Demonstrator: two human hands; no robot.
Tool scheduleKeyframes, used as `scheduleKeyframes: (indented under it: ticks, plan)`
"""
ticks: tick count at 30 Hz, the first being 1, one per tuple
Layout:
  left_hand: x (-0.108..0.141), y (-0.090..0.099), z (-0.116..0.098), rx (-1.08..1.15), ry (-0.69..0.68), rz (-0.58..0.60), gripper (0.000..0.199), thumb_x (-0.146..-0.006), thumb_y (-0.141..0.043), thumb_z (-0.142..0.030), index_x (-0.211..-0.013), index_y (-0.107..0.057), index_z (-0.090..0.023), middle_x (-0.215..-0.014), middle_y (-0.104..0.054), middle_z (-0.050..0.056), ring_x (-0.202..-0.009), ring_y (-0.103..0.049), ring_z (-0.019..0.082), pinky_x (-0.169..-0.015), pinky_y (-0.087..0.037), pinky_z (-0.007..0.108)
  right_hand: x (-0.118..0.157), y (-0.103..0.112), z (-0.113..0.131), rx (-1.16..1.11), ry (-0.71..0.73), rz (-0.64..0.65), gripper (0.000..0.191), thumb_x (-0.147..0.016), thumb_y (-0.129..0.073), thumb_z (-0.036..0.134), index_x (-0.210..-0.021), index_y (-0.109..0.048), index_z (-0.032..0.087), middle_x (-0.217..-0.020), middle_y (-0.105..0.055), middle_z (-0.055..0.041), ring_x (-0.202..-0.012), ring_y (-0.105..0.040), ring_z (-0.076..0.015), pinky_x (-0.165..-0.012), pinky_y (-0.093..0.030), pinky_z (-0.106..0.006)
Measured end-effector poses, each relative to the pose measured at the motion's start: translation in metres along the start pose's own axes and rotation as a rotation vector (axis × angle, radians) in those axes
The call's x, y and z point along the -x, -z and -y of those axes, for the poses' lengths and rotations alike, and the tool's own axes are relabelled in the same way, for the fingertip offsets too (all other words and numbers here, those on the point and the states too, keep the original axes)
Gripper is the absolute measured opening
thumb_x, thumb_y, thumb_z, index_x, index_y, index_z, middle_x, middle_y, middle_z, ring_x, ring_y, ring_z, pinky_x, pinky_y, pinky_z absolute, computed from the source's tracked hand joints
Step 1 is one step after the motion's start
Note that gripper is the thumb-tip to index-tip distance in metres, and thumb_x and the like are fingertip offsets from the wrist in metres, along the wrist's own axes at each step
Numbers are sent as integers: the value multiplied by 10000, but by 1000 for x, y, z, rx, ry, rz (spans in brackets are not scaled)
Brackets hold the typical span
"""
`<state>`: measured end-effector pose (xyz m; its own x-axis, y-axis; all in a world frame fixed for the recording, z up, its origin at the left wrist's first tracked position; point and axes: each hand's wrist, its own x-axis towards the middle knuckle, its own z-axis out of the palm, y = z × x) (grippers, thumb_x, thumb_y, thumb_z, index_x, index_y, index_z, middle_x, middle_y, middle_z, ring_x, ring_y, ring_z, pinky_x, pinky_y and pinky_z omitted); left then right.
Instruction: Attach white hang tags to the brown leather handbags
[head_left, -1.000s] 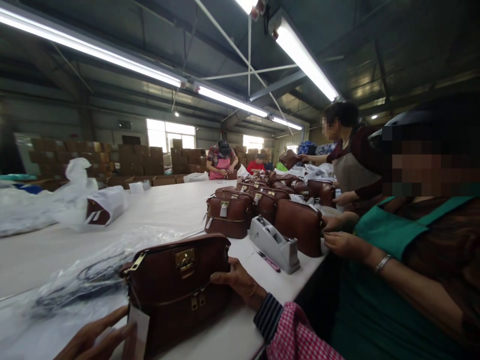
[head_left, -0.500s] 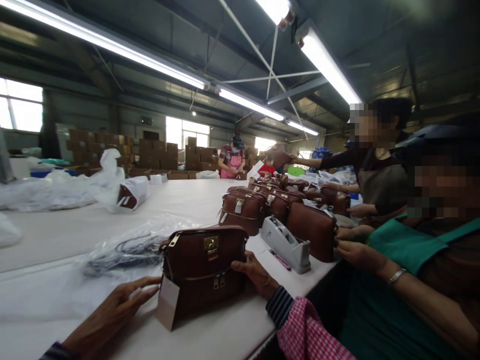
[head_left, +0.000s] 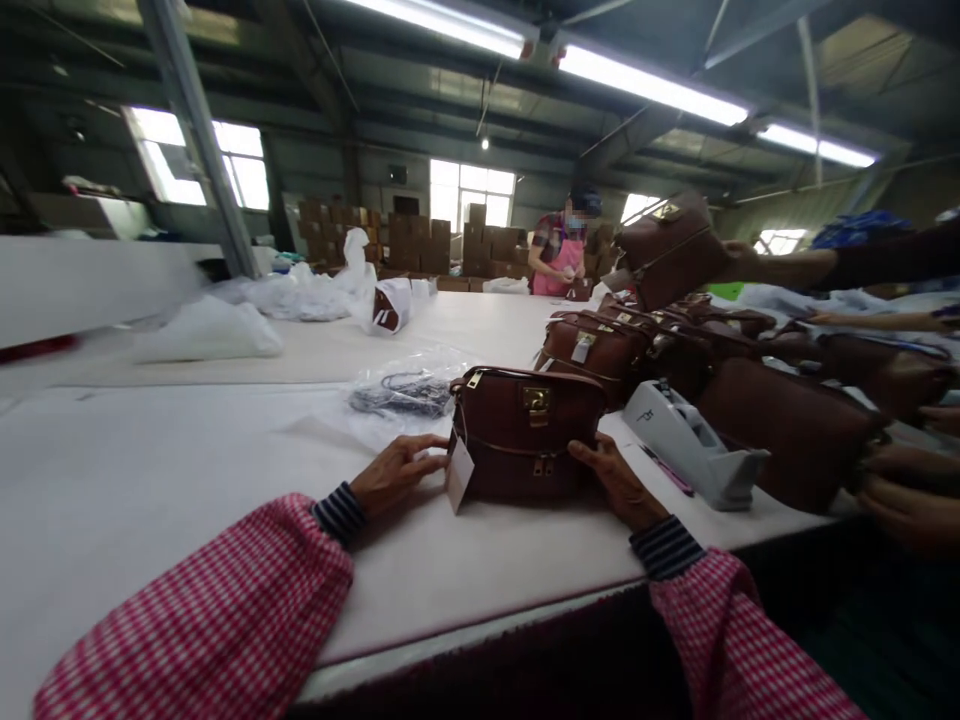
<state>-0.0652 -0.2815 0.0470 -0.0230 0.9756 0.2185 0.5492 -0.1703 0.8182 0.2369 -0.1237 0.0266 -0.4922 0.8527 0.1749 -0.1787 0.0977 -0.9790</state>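
A dark brown leather handbag (head_left: pixel 517 425) stands upright on the white table in front of me, its gold clasp and zip pulls facing me. A pale paper tag (head_left: pixel 460 478) hangs from its left end. My right hand (head_left: pixel 616 480) grips the bag's right end, thumb on the front and the other fingers hidden behind. At the left end, my left hand (head_left: pixel 397 472) has its fingers stretched out, their tips at the side of the bag near the tag. Just behind the bag lies a clear plastic bag (head_left: pixel 405 395) with dark cord-like items in it.
A grey tape dispenser (head_left: pixel 694 445) and a purple pen-like tool (head_left: pixel 667 470) sit to the right. Beyond them stand several brown handbags (head_left: pixel 592 350). A co-worker's arm (head_left: pixel 780 268) holds another handbag (head_left: pixel 667 250) in the air. White plastic wrapping (head_left: pixel 210 330) lies at left.
My view has swung to the right-hand scene's left, so more of the table shows. The handbag stays upright between my hands. The co-worker's raised handbag now appears nearer.
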Motion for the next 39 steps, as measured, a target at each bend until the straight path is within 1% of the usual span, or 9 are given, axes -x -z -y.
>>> scheduleKeyframes:
  ticks: [7,11,16,21,26,29,32,35,39]
  plan:
    - [5,-2,-26,95,39,-146,584,-893,-567,-545,-1243,-660,-87,-550,-390,-76,-517,-309,92,-521,-265,253,4,4,4,63,123,60,552,-712,-847,398,-1215,-701,221,-1312,-685,-78,-1236,-599,-298,-1077,-464,-465]
    - [12,-9,-35,36,11,-154,588,-857,-619,-544,-1257,-647,-115,-632,-514,-54,-558,-373,103,-589,-334,271,2,6,-1,49,50,37,545,-696,-855,413,-1181,-718,204,-1245,-718,-94,-1206,-622,-311,-1067,-479,-488]
    - [14,-24,-29,-224,5,-196,763,-789,-724,-478,-1416,-500,-105,-554,-445,-90,-556,-448,137,-611,-354,277,2,5,-6,75,36,-56,552,-661,-872,448,-1145,-733,225,-1196,-737,-92,-1140,-659,-319,-998,-537,-479]
    - [12,-13,-24,-392,39,-309,476,-839,-644,-326,-1277,-643,-139,-794,-698,55,-733,-608,213,-738,-431,337,5,0,-4,171,63,-60,581,-673,-855,486,-1158,-725,193,-1198,-733,-113,-1173,-639,-346,-1012,-523,-503]
    - [18,2,-43,246,56,-441,405,-806,-699,-500,-1016,-722,-154,-596,-531,-27,-520,-436,104,-520,-328,244,16,-8,4,387,240,-192,680,-708,-818,526,-1273,-649,187,-1260,-694,-123,-1186,-619,-324,-1025,-503,-485]
    - [30,-2,-56,754,74,-354,537,-871,-572,-628,-1060,-679,-136,-474,-230,-120,-411,-143,54,-432,-96,222,38,-19,7,559,423,-432,656,-754,-779,537,-1283,-628,179,-1211,-692,-126,-1088,-652,-312,-954,-530,-494]
    - [41,-14,-62,1002,63,-250,614,-894,-488,-682,-1070,-662,-121,-424,-231,-128,-387,-103,49,-414,-65,221,67,-41,12,691,657,-621,439,-864,-705,453,-1203,-670,176,-1148,-683,-115,-1002,-659,-274,-864,-543,-426]
    - [45,-26,-63,1112,65,-125,662,-915,-401,-706,-1073,-654,-116,-380,-311,-109,-348,-127,52,-390,-100,222,91,-77,24,749,763,-449,243,-914,-668,364,-1087,-704,198,-1047,-684,-81,-889,-654,-219,-826,-531,-367]
    - [45,-38,-61,1076,71,-63,736,-904,-315,-756,-1088,-637,-120,-383,-395,-84,-319,-167,51,-374,-121,217,96,-131,44,635,632,-69,203,-931,-651,359,-1076,-702,226,-1004,-689,-51,-924,-653,-207,-853,-521,-339]
